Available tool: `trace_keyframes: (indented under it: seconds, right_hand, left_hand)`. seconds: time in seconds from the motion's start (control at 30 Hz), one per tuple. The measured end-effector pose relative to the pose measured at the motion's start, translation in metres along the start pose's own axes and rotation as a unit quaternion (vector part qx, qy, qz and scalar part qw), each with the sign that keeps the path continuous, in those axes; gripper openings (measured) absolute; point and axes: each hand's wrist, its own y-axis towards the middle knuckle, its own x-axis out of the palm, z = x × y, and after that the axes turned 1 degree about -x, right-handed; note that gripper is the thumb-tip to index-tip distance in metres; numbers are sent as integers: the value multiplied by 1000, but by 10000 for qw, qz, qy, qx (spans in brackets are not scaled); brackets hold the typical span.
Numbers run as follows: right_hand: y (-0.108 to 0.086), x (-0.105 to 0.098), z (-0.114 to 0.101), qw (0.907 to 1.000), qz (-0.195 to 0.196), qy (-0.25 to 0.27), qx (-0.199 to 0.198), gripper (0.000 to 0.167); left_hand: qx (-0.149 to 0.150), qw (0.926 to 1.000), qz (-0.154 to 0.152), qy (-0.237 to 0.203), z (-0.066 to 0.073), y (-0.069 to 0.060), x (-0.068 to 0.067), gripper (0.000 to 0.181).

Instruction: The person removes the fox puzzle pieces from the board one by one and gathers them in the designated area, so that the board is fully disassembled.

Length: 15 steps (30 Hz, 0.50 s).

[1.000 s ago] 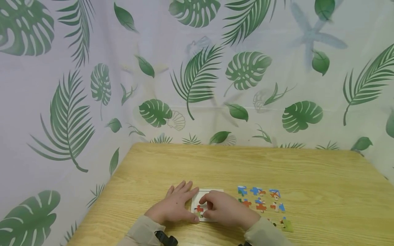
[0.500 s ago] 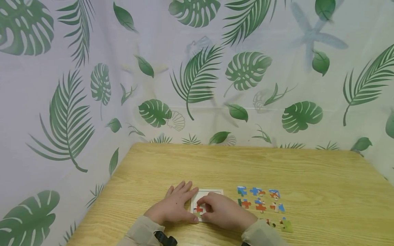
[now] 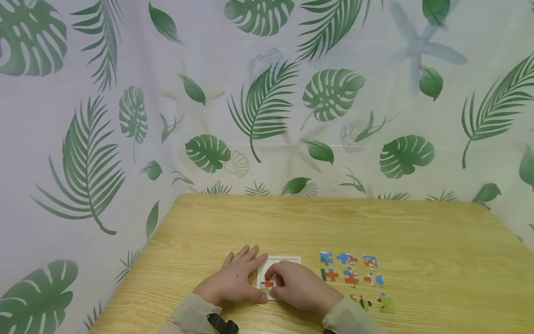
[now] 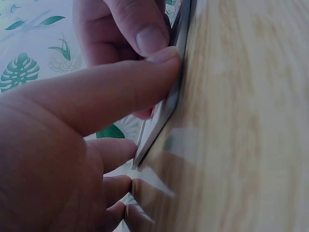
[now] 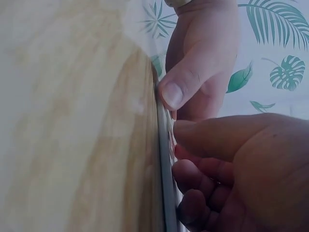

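Observation:
A small white puzzle tray (image 3: 295,259) lies flat near the table's front edge, with red and green jigsaw pieces (image 3: 267,283) in its lower left part. My left hand (image 3: 235,279) rests along the tray's left side, fingers spread and straight. Its thumb (image 4: 145,79) lies against the tray's near edge. Over the tray is my right hand (image 3: 298,286), fingers curled, its thumb and index finger pinching at a red jigsaw piece. The hand covers much of the tray's right side. In the right wrist view, the right thumb (image 5: 212,137) meets the thin tray's surface from above.
Several loose jigsaw pieces (image 3: 351,277) in blue, red and green lie in rough rows to the right of the tray. The wooden table (image 3: 325,222) reaches back to a leaf-patterned cloth (image 3: 275,171). A black strap (image 3: 223,323) sits at the left wrist.
The right hand has shifted slightly left over the tray, its fingertips now at the red piece. The left hand keeps its place. The head view has shifted slightly.

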Motion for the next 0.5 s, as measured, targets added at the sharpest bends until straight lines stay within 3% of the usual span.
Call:
trace_keyframes:
  seconds: [0.5]
  right_hand:
    - [-1,2,-3,9994,243,160,169,20]
  left_hand:
    - [-2,10000,27,-26,-1,2,1,101]
